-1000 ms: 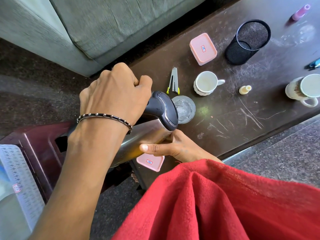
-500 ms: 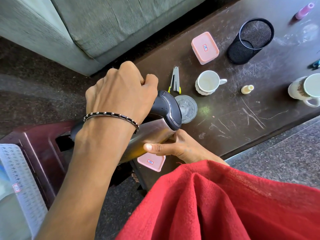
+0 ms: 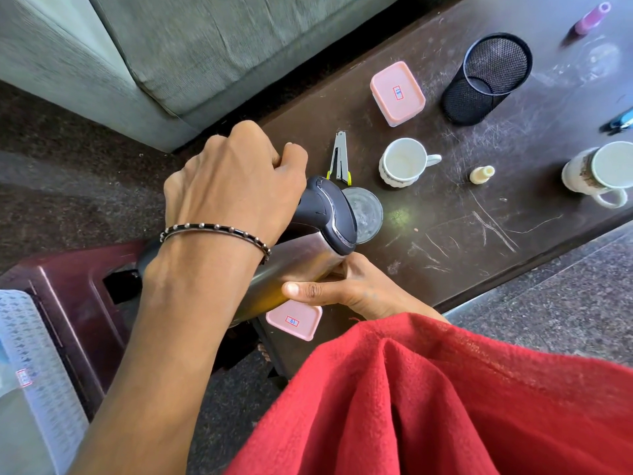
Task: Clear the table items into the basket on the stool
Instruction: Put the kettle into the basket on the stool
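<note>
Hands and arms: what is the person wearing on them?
The left hand is bare, with a thin bracelet of dark and silvery beads at the wrist and no sleeve on the forearm. The right hand is bare too; loose red cloth covers its arm up to the wrist.

Positions taken from the small white ceramic cup (image 3: 404,162) standing mid-table on the dark scratched wooden table (image 3: 513,214):
- pink-lidded square plastic box (image 3: 397,93) lying behind it;
- black wire-mesh pen holder (image 3: 486,78) sitting behind and right;
- metal stapler (image 3: 339,158) lying just left;
- clear round glass lid (image 3: 364,214) lying in front-left;
- small cream bottle (image 3: 481,174) lying right;
- large white mug (image 3: 599,173) sitting far right;
- second pink-lidded plastic box (image 3: 294,319) sitting at the near table edge, in front-left.
</note>
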